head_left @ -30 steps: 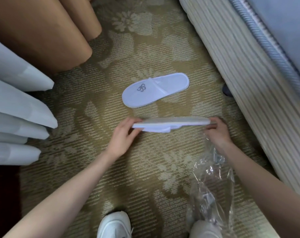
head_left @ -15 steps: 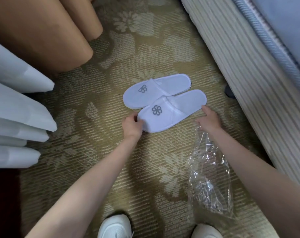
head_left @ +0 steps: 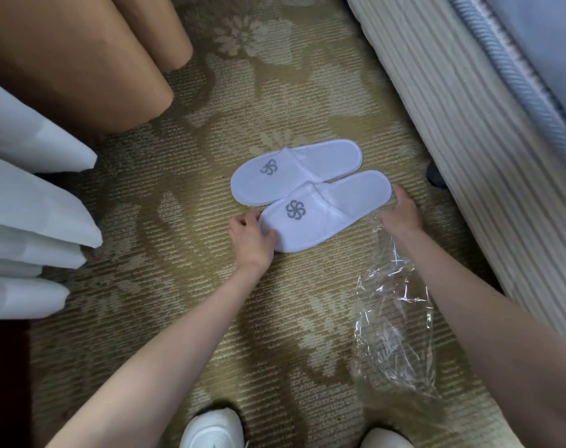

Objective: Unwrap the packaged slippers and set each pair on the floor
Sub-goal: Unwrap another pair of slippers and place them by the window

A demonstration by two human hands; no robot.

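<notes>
Two white slippers with grey pinwheel logos lie side by side on the patterned carpet (head_left: 165, 286), toes pointing left. The far slipper (head_left: 294, 171) rests alone. The near slipper (head_left: 327, 211) lies flat, partly overlapping the far one's edge. My left hand (head_left: 251, 236) pinches the near slipper's toe. My right hand (head_left: 401, 211) touches its heel with the fingertips and also holds the crumpled clear plastic wrapper (head_left: 391, 334), which trails down along my right forearm onto the carpet.
A striped bed skirt (head_left: 469, 156) and mattress edge run along the right. Orange curtain folds (head_left: 81, 59) and white curtain folds (head_left: 23, 205) hang at the left. My white shoes (head_left: 210, 428) (head_left: 385, 439) stand at the bottom edge.
One second ago I held the second slipper on edge above the carpet. It has since been laid flat next to the first one, and both hands have stayed at its ends.
</notes>
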